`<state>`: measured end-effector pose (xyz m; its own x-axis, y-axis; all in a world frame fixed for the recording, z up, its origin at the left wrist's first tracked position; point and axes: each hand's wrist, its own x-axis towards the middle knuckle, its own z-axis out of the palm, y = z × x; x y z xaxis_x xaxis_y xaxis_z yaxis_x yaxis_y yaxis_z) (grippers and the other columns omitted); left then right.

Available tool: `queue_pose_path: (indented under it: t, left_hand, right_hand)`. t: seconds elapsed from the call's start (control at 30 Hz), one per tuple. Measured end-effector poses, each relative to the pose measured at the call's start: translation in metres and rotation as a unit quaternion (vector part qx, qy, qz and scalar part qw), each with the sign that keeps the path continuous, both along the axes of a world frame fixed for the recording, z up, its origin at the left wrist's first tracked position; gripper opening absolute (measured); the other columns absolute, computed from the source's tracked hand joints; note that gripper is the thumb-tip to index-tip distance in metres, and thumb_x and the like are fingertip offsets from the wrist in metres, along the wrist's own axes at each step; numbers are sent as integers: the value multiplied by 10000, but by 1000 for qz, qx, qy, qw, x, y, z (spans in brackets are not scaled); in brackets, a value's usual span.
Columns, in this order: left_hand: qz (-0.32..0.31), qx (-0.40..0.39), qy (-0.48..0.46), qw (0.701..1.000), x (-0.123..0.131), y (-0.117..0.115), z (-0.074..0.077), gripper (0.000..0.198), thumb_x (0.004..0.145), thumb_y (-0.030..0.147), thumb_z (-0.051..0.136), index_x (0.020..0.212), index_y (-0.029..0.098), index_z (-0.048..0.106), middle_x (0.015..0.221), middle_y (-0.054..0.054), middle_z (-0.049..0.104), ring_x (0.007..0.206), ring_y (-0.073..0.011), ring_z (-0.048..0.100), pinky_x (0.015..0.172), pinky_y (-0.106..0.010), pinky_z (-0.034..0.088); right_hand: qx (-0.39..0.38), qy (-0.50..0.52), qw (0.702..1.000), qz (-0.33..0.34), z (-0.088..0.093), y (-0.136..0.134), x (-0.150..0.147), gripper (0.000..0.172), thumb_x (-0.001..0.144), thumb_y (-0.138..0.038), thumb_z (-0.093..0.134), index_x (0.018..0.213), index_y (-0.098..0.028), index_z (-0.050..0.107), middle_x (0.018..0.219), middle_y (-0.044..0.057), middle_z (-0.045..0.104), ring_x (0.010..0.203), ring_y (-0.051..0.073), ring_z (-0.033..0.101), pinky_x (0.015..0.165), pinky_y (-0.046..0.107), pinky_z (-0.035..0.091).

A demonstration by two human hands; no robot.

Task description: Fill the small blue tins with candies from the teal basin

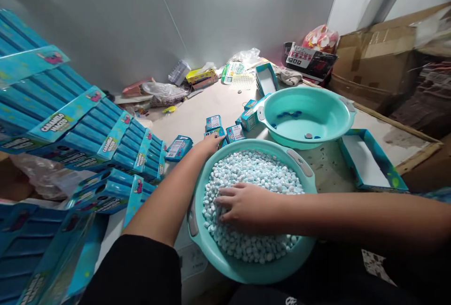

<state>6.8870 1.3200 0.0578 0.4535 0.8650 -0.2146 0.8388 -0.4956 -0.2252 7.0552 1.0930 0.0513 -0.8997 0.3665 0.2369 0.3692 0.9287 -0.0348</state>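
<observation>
A teal basin (303, 166) right in front of me is heaped with small pale-blue candies (253, 168). My right hand (243, 206) lies palm down on the heap, fingers curled into the candies. My left hand (208, 145) reaches past the basin's far rim and touches a small blue carton (214, 132) among several like it on the white table; its fingertips are partly hidden behind the rim.
A second teal basin (331, 107) with a few dark pieces stands behind. Stacked blue display boxes (88, 126) labelled CARAMELO MACIZO fill the left. An open blue tray (366, 160) lies right. Bags, packets and cardboard boxes (373, 60) crowd the back.
</observation>
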Motion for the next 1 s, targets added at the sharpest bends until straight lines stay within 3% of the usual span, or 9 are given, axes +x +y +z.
queue_pose_path:
  t: [0.1, 0.2, 0.3, 0.4, 0.57, 0.67, 0.77, 0.9, 1.0]
  left_hand:
    - [-2, 0, 14, 1000, -3, -9, 0, 458, 989, 427, 509, 1353, 151, 550, 1381, -158, 564, 1214, -270, 583, 1021, -477, 483]
    - [-1, 2, 24, 1000, -5, -17, -1, 456, 987, 442, 505, 1339, 157, 559, 1296, -153, 615, 1134, -270, 625, 973, -478, 505]
    - [-11, 14, 17, 1000, -4, -25, -3, 516, 943, 437, 541, 1425, 256, 513, 1376, -179, 576, 1142, -328, 637, 940, -465, 501]
    - [-2, 45, -10, 999, -2, -31, 0, 487, 916, 434, 537, 1382, 293, 549, 1345, -185, 589, 1101, -358, 656, 890, -440, 508]
    - [98, 170, -103, 975, -8, -44, 34, 484, 916, 357, 461, 1378, 212, 470, 1300, -195, 592, 1119, -355, 647, 871, -441, 532]
    - [196, 272, -300, 893, -21, -70, 65, 678, 863, 385, 549, 1460, 162, 320, 1326, -195, 589, 1137, -322, 644, 925, -428, 549]
    - [205, 272, -581, 740, -30, -118, 78, 758, 730, 365, 691, 1417, 182, 427, 1273, -119, 645, 1090, -257, 664, 930, -364, 575]
    - [197, 172, -755, 601, -22, -187, 56, 695, 607, 357, 785, 1255, 179, 612, 1056, -66, 719, 909, -228, 702, 823, -362, 608]
    - [242, 161, -750, 594, -14, -218, 35, 672, 570, 377, 864, 1175, 154, 673, 994, -69, 728, 855, -225, 705, 821, -389, 605]
  right_hand:
    - [-4, -14, 1000, -20, 11, 6, 16, 201, 959, -204, 532, 912, -214, 728, 1095, 83, 691, 1091, 270, 611, 880, 446, 514]
    - [9, -42, 997, -56, 22, 2, 28, 210, 950, -191, 524, 890, -193, 725, 1058, 95, 689, 1061, 281, 611, 942, 497, 499]
    - [34, -65, 996, -50, 28, -10, 32, 218, 913, -179, 546, 1012, -196, 739, 1167, 119, 675, 1177, 336, 584, 1073, 607, 417]
    - [22, -34, 999, -11, 26, -27, 29, 371, 919, -274, 564, 1274, -240, 664, 1413, 129, 573, 1350, 389, 482, 1116, 656, 373]
    - [-1, -26, 1000, 7, 4, -33, 26, 444, 990, -452, 497, 1374, -262, 615, 1583, 125, 426, 1477, 410, 343, 1169, 674, 301]
    - [3, -20, 1000, -4, -3, -20, 30, 426, 997, -381, 491, 1401, -306, 604, 1582, 116, 433, 1490, 412, 323, 1176, 705, 243]
    - [9, -11, 999, -31, 0, -6, 34, 395, 992, -337, 494, 1354, -297, 646, 1551, 119, 475, 1485, 410, 333, 1170, 713, 235]
    - [16, 0, 997, -74, 3, 1, 37, 397, 996, -381, 508, 1363, -299, 637, 1547, 110, 482, 1478, 399, 350, 1181, 682, 249]
    - [12, 15, 994, -109, 4, 3, 39, 411, 994, -394, 532, 1378, -280, 626, 1541, 122, 488, 1463, 395, 375, 1193, 666, 241]
